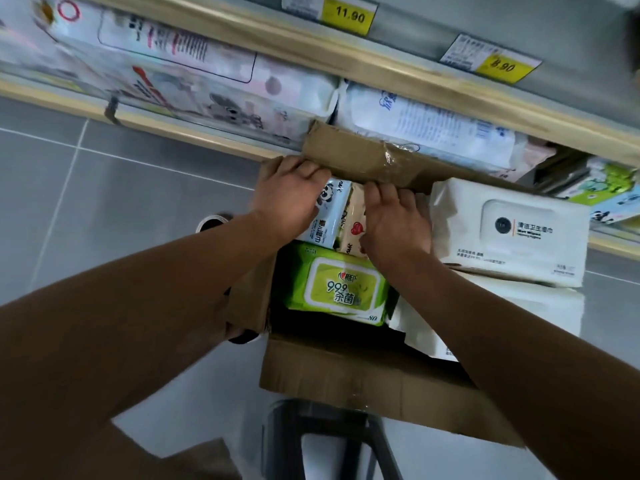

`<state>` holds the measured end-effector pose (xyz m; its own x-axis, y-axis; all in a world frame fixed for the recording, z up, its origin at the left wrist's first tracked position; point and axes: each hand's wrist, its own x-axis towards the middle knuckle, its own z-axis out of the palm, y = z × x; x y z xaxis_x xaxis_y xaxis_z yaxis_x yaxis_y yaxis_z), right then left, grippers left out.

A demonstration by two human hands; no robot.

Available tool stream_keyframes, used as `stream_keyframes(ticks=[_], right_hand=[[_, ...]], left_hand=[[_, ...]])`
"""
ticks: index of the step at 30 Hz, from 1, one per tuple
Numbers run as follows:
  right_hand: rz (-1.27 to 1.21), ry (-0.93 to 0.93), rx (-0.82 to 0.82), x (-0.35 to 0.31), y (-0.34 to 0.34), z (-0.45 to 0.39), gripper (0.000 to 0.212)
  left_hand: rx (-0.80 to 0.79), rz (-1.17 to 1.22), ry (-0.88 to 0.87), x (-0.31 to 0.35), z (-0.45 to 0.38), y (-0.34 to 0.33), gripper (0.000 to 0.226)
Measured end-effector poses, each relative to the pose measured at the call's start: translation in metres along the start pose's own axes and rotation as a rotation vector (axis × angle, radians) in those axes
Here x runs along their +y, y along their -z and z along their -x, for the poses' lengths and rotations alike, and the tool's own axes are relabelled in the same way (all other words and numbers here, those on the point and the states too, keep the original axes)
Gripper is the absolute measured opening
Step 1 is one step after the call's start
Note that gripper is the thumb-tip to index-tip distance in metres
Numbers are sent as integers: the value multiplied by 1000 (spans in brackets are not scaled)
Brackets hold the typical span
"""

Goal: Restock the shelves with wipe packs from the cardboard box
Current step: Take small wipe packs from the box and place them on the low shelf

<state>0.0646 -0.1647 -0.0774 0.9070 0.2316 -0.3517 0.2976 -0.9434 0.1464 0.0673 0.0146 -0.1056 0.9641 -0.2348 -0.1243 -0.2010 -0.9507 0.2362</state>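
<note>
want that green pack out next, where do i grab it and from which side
Grip the green pack across its two long edges, coming straight down from above. It lies flat, label up, in the box, with a dark gap along its near edge for fingers. The white pack and the smaller packs crowd its other sides.

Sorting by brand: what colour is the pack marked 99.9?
Lime green pack with a white border, head view.

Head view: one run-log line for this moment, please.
phase: reaching into box | left hand: on far flap | right hand: over beige pack | green pack: in box
</note>
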Motion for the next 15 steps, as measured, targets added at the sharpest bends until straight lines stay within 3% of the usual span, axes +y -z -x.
stream_keyframes(ticks=[6,10,15], right_hand=[[-72,55,49,4,16,10,67],[-138,54,14,9,39,18,48],[-209,67,70,16,54,40,36]], left_hand=[[26,86,32,3,6,11,49],[31,246,49,1,18,26,34],[70,267,76,4,43,55,24]])
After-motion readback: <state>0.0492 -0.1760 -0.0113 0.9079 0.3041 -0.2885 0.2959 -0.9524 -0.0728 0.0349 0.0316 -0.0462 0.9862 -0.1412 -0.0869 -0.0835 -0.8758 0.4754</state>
